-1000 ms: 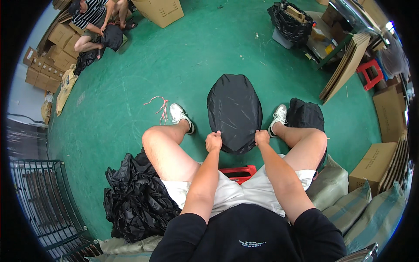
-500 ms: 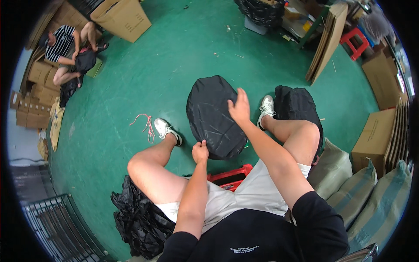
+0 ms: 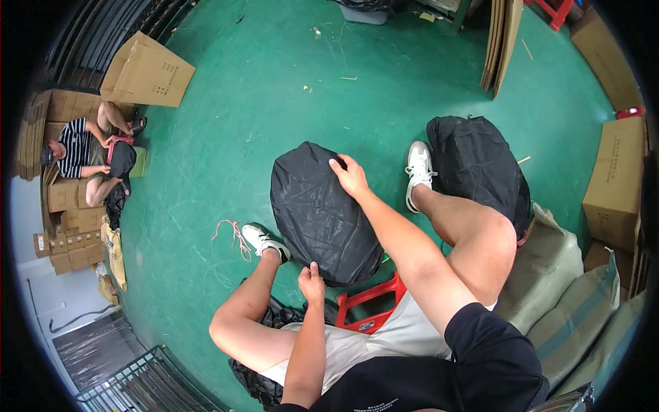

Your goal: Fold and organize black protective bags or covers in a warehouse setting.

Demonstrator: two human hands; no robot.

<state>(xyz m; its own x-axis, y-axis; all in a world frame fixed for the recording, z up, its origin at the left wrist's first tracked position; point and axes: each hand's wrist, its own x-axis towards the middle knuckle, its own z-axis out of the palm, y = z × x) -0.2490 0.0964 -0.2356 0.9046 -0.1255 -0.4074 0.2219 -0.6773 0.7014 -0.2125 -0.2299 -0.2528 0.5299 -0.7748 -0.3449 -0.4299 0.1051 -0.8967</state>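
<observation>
A rounded black bag (image 3: 322,213) of thin, wrinkled fabric stands between my lower legs. At its lower edge, my left hand (image 3: 311,283) is closed with the thumb uppermost, pinching the fabric. My right hand (image 3: 351,177) is at the upper right edge, its thumb on the dark cloth and its fingers curled round the rim. What lies inside the bag is hidden. Another bulky black bag (image 3: 477,165) rests on the floor beyond my right shoe.
A red plastic stool (image 3: 371,302) shows below me. Pink string (image 3: 233,239) lies by my left shoe. Stuffed woven sacks (image 3: 539,268) and a carton (image 3: 613,182) stand at right. At far left, a seated person (image 3: 86,147) handles a dark bag beside stacked cartons.
My view has turned, shifting the surroundings. My right hand has gone from spread beside the bag to gripping its upper edge. The bag's top now leans further left.
</observation>
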